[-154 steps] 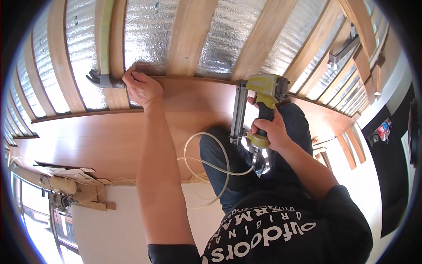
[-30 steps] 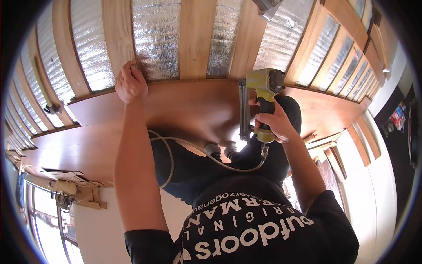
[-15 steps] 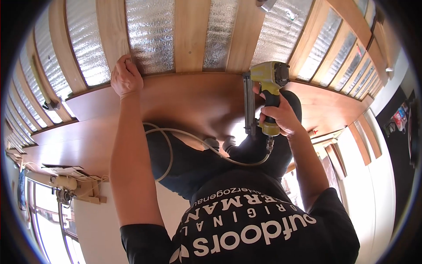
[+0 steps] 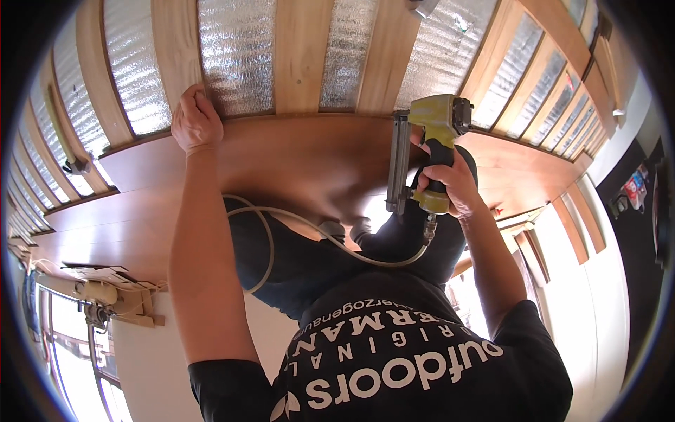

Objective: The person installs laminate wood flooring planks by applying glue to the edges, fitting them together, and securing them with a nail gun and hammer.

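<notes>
My right hand (image 4: 458, 184) is wrapped round the black grip of a yellow-green pneumatic nail gun (image 4: 437, 126). The gun's long grey magazine (image 4: 398, 165) stands to the left of the grip, over the reddish-brown floorboards (image 4: 302, 151). A pale air hose (image 4: 337, 239) joins the bottom of its handle and loops across my legs. At the boards' far edge, beside a wooden batten (image 4: 177, 56), my left hand (image 4: 197, 121) rests with its fingers curled in. Whether anything is inside those fingers is hidden.
Beyond the boards, wooden battens (image 4: 302, 56) run over silvery foil sheeting (image 4: 239, 49). A hammer-like tool (image 4: 74, 166) lies among battens at the left. Loose wood strips (image 4: 571, 221) lie at the right. A machine (image 4: 98, 292) stands at the lower left, near stacked dark pieces (image 4: 95, 271).
The view has shifted slightly. The nail gun sits a little further right and is tilted slightly more. My left hand keeps its place at the board edge.
</notes>
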Action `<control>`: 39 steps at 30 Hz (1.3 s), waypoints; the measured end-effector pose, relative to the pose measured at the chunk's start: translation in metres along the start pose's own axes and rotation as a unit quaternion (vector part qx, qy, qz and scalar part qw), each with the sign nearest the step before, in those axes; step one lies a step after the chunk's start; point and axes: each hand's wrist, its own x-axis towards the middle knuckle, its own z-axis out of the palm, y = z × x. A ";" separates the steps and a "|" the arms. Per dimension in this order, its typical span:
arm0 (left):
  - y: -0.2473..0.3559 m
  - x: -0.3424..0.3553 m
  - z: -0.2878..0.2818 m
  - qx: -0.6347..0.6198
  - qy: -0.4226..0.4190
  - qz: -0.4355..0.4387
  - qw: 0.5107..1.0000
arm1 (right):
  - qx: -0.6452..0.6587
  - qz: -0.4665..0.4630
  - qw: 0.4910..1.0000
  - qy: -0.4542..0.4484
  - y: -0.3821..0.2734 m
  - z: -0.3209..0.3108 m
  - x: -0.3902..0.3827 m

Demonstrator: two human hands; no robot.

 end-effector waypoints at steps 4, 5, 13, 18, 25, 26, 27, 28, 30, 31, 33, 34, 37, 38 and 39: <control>0.001 0.001 -0.001 -0.006 0.001 0.009 1.000 | -0.004 -0.003 0.999 -0.035 0.003 0.011 0.008; 0.002 0.001 -0.001 -0.006 0.003 0.012 1.000 | -0.002 -0.001 0.999 -0.046 0.003 0.014 0.009; -0.002 -0.001 0.000 -0.001 -0.007 0.009 1.000 | -0.045 0.019 0.998 -0.043 -0.002 0.027 0.010; 0.002 0.001 -0.002 -0.003 0.000 -0.001 1.000 | -0.077 -0.003 0.997 0.014 -0.006 0.012 -0.012; 0.001 -0.001 0.001 0.002 -0.003 -0.017 1.000 | -0.075 -0.149 0.973 0.158 -0.076 -0.100 -0.027; 0.001 -0.001 0.001 -0.004 -0.008 -0.022 1.000 | -0.080 -0.137 0.971 0.182 -0.088 -0.116 -0.020; 0.001 -0.001 0.001 -0.006 -0.015 -0.032 0.999 | -0.084 -0.133 0.970 0.183 -0.097 -0.129 -0.010; 0.001 -0.001 0.000 0.001 -0.020 -0.043 0.999 | -0.088 -0.086 0.976 0.178 -0.104 -0.138 0.003; 0.003 -0.001 0.000 0.004 -0.020 -0.044 0.999 | -0.078 -0.024 0.976 0.201 -0.110 -0.148 0.021; 0.003 -0.002 0.000 0.009 -0.007 -0.037 0.999 | -0.089 -0.046 0.979 0.177 -0.112 -0.152 0.024; 0.002 -0.004 0.002 0.015 -0.020 -0.048 0.999 | -0.124 -0.066 0.980 0.141 -0.116 -0.154 0.031; 0.001 -0.006 0.003 0.013 -0.005 -0.044 0.999 | -0.148 -0.060 0.979 0.128 -0.119 -0.154 0.033; -0.008 -0.008 0.008 0.033 -0.014 -0.035 0.999 | -0.208 -0.056 0.970 0.108 -0.128 -0.152 0.035; -0.011 -0.008 0.008 0.037 -0.026 -0.046 0.998 | -0.209 -0.050 0.969 0.120 -0.130 -0.152 0.035; -0.011 -0.007 0.007 0.042 -0.028 -0.050 0.997 | -0.210 -0.044 0.971 0.110 -0.132 -0.152 0.035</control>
